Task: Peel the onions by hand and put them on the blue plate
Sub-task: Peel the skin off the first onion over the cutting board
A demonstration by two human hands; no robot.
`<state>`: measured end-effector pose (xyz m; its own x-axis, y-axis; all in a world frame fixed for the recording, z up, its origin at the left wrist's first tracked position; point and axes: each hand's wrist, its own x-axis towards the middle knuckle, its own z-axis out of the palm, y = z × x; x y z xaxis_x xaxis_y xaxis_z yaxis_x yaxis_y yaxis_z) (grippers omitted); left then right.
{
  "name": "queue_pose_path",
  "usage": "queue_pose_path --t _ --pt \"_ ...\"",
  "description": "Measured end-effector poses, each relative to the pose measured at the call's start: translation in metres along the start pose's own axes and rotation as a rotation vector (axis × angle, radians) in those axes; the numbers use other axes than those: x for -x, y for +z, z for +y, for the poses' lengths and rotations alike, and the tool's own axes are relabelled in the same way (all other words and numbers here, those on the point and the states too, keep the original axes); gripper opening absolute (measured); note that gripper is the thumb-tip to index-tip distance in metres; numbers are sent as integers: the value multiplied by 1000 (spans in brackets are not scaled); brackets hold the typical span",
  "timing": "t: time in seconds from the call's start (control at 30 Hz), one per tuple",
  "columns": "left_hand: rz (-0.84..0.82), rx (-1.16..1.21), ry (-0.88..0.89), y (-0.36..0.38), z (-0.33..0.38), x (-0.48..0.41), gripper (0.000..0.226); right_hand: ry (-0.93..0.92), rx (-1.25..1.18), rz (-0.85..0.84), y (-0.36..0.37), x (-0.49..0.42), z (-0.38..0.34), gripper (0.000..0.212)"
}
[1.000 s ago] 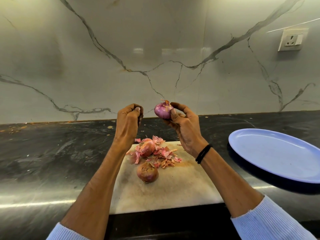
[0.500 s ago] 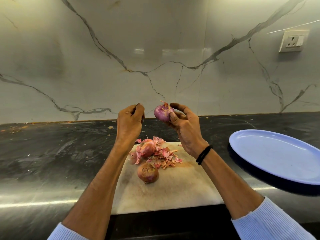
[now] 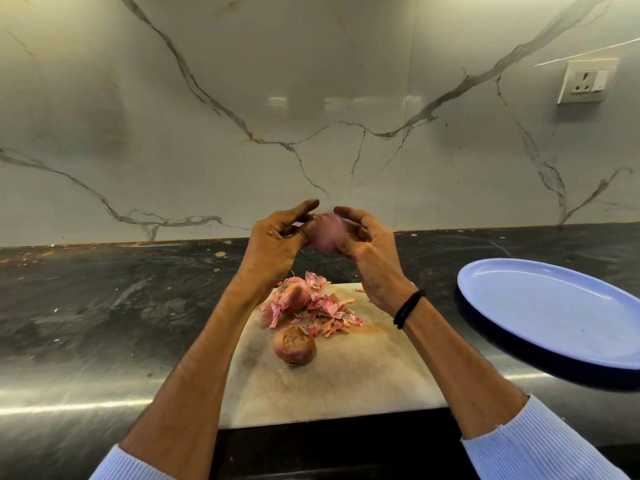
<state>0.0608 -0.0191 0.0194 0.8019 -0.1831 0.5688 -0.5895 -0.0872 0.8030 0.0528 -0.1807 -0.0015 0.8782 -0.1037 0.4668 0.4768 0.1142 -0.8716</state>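
A purple peeled onion point(image 3: 325, 233) is held up in front of the wall, above the cutting board. My right hand point(image 3: 370, 251) grips it from the right, and my left hand point(image 3: 277, 244) holds it from the left with fingers curled round it. The onion is blurred and partly hidden by both hands. Two unpeeled onions lie on the pale cutting board point(image 3: 363, 382): one point(image 3: 294, 299) among a pile of pink skins point(image 3: 329, 311), the other point(image 3: 294, 346) nearer me. The blue plate point(image 3: 554, 313) sits at the right with nothing on it.
The board lies on a dark stone counter point(image 3: 104, 306) with crumbs along its back edge. A marble wall rises behind, with a white socket point(image 3: 587, 81) at the upper right. The plate overhangs a dark base.
My left hand has moved right from beside the onion and closed onto it. Both hands now hold the onion together.
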Motion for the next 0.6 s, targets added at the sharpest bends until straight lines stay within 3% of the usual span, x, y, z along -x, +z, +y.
queue_pose_path --t 0.17,0.3,0.43,0.6 --pt "90 13 -13 1 -3 -2 28 103 -143 -40 1 -1 -1 46" --pt "183 84 -76 -1 -3 -3 18 153 -162 -83 2 1 -3 33" --pt "196 84 -95 -1 -5 -4 13 204 -210 -115 2 4 -7 35" --pt "240 -56 -96 3 -7 -3 16 334 -364 -177 5 7 -10 39"
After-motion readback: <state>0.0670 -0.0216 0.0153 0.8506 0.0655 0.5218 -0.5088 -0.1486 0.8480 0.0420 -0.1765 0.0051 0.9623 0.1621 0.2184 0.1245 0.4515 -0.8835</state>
